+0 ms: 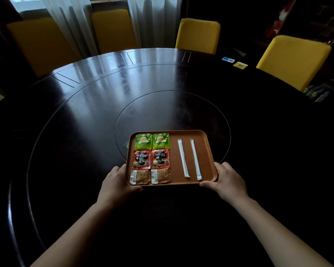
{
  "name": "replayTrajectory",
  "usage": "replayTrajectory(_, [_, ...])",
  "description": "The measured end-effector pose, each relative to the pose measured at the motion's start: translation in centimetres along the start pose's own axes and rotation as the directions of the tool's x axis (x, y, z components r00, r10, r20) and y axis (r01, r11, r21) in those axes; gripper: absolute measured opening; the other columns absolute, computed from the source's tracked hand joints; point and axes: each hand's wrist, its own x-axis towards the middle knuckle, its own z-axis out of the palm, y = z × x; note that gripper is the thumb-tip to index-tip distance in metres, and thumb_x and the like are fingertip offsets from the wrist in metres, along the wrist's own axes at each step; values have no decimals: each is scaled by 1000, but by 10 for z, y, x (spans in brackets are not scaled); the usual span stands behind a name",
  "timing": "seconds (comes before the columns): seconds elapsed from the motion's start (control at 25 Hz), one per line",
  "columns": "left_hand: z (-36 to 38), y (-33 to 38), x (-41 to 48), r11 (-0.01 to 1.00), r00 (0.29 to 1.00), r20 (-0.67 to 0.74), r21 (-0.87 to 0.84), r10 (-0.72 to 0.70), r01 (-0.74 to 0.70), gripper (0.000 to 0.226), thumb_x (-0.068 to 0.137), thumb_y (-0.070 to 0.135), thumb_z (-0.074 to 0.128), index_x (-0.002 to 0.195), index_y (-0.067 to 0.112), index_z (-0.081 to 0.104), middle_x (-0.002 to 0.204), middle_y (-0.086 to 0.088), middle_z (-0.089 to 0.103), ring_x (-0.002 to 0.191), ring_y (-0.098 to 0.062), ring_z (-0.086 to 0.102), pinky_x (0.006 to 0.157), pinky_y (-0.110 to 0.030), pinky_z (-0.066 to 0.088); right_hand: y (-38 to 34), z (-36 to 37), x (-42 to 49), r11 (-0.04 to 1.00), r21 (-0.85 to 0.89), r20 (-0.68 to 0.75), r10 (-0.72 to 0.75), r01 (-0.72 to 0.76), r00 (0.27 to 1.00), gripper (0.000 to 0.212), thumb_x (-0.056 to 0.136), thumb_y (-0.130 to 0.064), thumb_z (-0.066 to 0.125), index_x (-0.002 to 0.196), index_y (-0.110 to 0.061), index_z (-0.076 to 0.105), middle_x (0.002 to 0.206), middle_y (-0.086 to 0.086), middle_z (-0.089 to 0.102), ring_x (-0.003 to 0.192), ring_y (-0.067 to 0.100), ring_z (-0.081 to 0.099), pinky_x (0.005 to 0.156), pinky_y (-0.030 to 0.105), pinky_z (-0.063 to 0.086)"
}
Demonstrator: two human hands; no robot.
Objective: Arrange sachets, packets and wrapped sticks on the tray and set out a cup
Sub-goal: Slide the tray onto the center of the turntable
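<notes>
A brown rectangular tray (204, 151) sits on the dark round table. In its left half lie two green tea sachets (152, 141) at the back, two red coffee sachets (150, 159) in the middle and two tan packets (150, 176) at the front. Two white wrapped sticks (189, 158) lie side by side in its right half. My left hand (117, 183) grips the tray's front left corner and my right hand (226, 181) grips its front right corner. No cup is in view.
The dark round table (85, 116) has an inset turntable ring under the tray's far side. Yellow chairs (198, 35) stand around the far edge. A blue card (228, 59) and a yellow card (240, 65) lie at the far right.
</notes>
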Motion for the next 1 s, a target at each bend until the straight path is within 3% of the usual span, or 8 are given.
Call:
replayTrajectory(0.56, [-6,9,64,985,999,-44,173,13,-5,70,65,59,80,121,21,59,93,1,52,90,-17,51,71,-33,48,-9,-1,77,1000,13,-2,14,-14,1000,55,61,-69,76,97,-31,57,87,-13,50,74,10,56,63,32,53])
replayTrajectory(1.0, [-8,10,120,955,997,-71,297,8,13,68,68,66,74,115,17,64,98,-3,55,96,-23,52,77,-36,47,-25,-4,130,999,33,4,44,-44,999,59,65,-63,78,109,-27,60,97,-6,55,87,18,60,71,35,53])
